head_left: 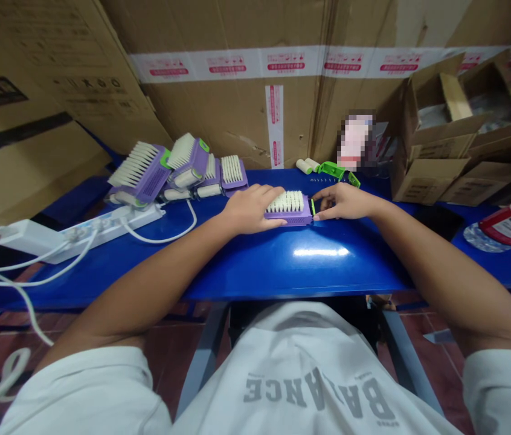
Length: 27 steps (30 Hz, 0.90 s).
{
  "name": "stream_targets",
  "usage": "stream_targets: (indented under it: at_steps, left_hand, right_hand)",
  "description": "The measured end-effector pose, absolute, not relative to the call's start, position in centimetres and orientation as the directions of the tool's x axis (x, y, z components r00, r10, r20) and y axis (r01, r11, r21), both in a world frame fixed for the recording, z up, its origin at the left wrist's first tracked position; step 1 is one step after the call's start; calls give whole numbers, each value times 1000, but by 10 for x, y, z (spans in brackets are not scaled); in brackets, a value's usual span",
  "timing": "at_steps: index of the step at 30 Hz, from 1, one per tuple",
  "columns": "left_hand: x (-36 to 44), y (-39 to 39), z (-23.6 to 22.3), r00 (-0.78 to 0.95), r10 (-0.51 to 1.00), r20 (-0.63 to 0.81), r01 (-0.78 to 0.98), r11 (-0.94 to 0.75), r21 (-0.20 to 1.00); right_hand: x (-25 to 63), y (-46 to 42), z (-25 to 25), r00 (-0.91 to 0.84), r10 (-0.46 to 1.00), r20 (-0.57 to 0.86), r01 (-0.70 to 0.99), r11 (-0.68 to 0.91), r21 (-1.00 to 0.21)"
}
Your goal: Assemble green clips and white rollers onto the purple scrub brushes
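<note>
A purple brush [288,211] with cream bristles lies bristles up on the blue tabletop, in front of me. My left hand [255,209] is wrapped over its left end, thumb along the near side. At the brush's right end, my right hand [336,202] pinches a thin green piece [313,207] against the purple body, with thumb and index finger. Whether the green piece is fully seated I cannot tell. Several similar purple brushes, such as the large one [147,172], are heaped to the left.
Behind my right hand are cream rollers [304,167], green plastic parts [331,170] and a row of tiny pieces. A white power strip [101,229] with cables lies left. Open cardboard boxes [437,175] and a bottle [509,223] stand right; large cartons [228,115] wall the back.
</note>
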<state>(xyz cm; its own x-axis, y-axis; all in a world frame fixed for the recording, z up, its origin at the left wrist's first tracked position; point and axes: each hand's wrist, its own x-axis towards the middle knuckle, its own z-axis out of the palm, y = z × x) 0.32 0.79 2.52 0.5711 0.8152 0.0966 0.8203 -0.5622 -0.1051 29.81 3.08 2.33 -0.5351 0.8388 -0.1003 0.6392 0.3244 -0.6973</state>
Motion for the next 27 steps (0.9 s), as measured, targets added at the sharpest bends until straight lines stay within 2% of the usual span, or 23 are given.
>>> stream_targets:
  at_steps: [12,20,27]
  left_hand:
    - [3,9,26,567,820,81,823,-560,-94]
    - [4,7,27,565,821,81,824,-558,-96]
    - [3,7,27,571,817,85,820,-563,-98]
  right_hand:
    - [299,32,26,-555,823,-121,675,361,-644]
    - [299,31,25,-475,869,-143,668,250,-701]
    - [289,29,27,-466,881,-80,721,326,-611]
